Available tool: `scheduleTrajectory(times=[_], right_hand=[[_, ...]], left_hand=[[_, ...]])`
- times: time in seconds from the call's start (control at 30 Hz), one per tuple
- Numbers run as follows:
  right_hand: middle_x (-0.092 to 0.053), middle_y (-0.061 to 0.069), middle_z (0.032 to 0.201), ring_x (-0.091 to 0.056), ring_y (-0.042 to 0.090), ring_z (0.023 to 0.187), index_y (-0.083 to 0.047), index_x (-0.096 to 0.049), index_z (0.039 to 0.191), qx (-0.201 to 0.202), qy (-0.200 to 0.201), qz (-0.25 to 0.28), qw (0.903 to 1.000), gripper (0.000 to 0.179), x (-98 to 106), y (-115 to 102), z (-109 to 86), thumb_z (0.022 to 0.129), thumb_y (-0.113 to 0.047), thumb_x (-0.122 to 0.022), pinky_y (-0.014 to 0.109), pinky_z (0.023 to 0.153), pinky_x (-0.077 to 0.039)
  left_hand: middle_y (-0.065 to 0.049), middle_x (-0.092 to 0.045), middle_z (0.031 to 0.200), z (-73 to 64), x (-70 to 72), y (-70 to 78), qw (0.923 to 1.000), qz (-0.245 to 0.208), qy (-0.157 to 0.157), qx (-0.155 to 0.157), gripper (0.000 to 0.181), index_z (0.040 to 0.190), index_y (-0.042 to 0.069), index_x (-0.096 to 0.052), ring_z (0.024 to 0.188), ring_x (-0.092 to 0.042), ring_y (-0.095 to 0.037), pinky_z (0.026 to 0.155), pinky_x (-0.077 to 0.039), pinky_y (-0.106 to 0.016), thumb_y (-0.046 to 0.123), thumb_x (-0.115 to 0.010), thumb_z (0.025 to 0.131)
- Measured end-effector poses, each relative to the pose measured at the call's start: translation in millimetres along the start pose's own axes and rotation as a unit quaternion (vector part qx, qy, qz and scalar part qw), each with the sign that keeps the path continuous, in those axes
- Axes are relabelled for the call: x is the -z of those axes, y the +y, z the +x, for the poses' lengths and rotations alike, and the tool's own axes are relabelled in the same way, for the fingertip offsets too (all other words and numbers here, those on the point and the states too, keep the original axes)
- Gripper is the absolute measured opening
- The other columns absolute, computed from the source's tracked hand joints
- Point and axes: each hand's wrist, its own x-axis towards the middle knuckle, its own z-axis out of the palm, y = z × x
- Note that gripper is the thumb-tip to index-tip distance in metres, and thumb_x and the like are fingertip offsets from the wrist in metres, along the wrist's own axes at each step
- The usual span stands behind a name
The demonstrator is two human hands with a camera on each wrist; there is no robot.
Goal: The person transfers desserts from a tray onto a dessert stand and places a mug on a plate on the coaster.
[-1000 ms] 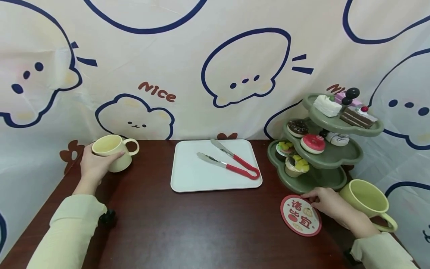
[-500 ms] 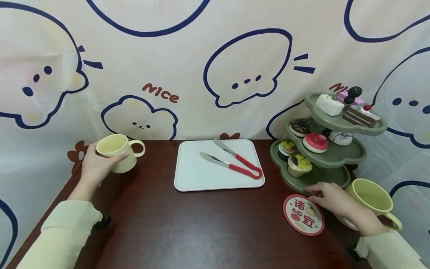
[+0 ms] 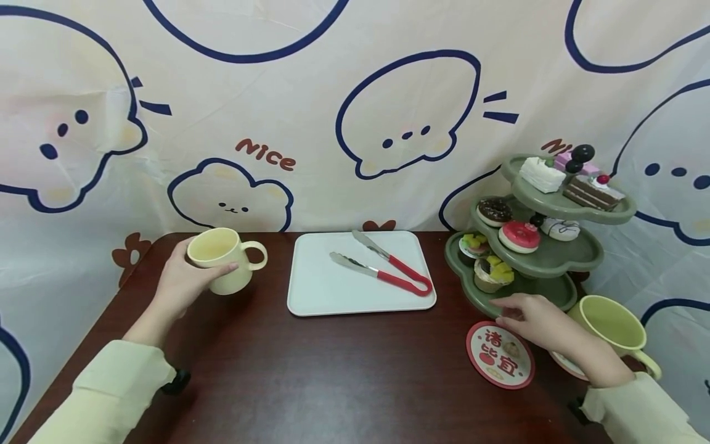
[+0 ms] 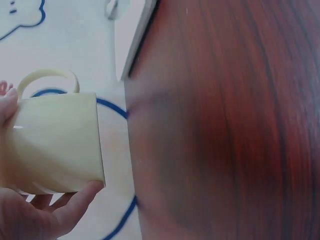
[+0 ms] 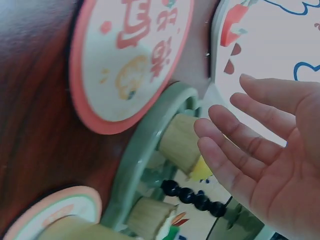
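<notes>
My left hand [image 3: 188,280] grips a pale yellow mug [image 3: 228,282] by its body at the left, its handle pointing right. In the left wrist view the mug [image 4: 55,145] is held up off the tabletop. Over at the right, my right hand [image 3: 540,324] hovers with extended fingers just above a round red-rimmed coaster [image 3: 499,364] with printed characters. The right wrist view shows the palm [image 5: 290,170] holding nothing. Behind that hand, a second yellow mug [image 3: 612,327] stands on another coaster [image 3: 570,366], which is partly hidden by the wrist.
A white tray [image 3: 322,283] at the back centre bears red-handled tongs [image 3: 402,282]. Right of it rises a green three-tier stand [image 3: 554,262] with cake slices, doughnuts and cupcakes. A printed cloth [image 3: 310,111] hangs behind the dark wooden table [image 3: 333,376].
The left hand has carried the mug to the right. My right hand has lifted its fingers off the coaster's edge and opened a little; the coaster stays in place.
</notes>
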Motion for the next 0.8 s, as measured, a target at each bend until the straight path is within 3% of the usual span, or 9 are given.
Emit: scheduleTrajectory(times=[0.3, 0.57, 0.73, 0.8], right_hand=[[-0.071, 0.002, 0.099, -0.061, 0.01, 0.082, 0.002, -0.07, 0.126, 0.044, 0.028, -0.015, 0.9985, 0.036, 9, -18, 12.2, 0.094, -0.012, -0.074, 0.034, 0.068, -0.053], [-0.07, 0.016, 0.117, -0.067, 0.03, 0.101, -0.002, -0.073, 0.124, 0.083, 0.051, -0.025, 0.9949, 0.031, 17, -41, 27.1, 0.094, -0.011, -0.073, 0.045, 0.079, -0.056], [-0.07, 0.012, 0.115, -0.066, 0.027, 0.097, -0.006, -0.073, 0.126, 0.112, 0.069, -0.022, 0.9911, 0.032, 18, -56, 36.9, 0.095, -0.013, -0.073, 0.041, 0.078, -0.056], [-0.069, 0.007, 0.111, -0.063, 0.019, 0.089, -0.007, -0.072, 0.127, 0.123, 0.078, -0.017, 0.9892, 0.032, 17, -61, 40.7, 0.096, -0.014, -0.073, 0.037, 0.073, -0.053]], left_hand=[[-0.028, -0.04, 0.146, -11.2, -8.9, 22.7, 0.9989, 0.009, -0.028, -0.036, 0.101, 0.156, 0.0, -0.024, 0.13, -0.041, -0.047, 0.102, -0.041, -0.067, 0.036, -0.085, 0.085], [-0.024, -0.045, 0.143, -22.8, -21.9, 34.4, 0.9975, 0.023, -0.039, -0.055, 0.101, 0.155, 0.002, -0.028, 0.127, -0.045, -0.042, 0.101, -0.042, -0.062, 0.037, -0.088, 0.082], [-0.022, -0.046, 0.144, -29.1, -30.7, 39.7, 0.9964, 0.017, -0.054, -0.063, 0.1, 0.155, 0.004, -0.029, 0.128, -0.046, -0.04, 0.102, -0.043, -0.06, 0.037, -0.088, 0.081], [-0.021, -0.046, 0.144, -31.0, -34.3, 41.9, 0.9959, 0.016, -0.06, -0.066, 0.1, 0.155, 0.004, -0.03, 0.128, -0.046, -0.039, 0.101, -0.043, -0.059, 0.037, -0.089, 0.08]])
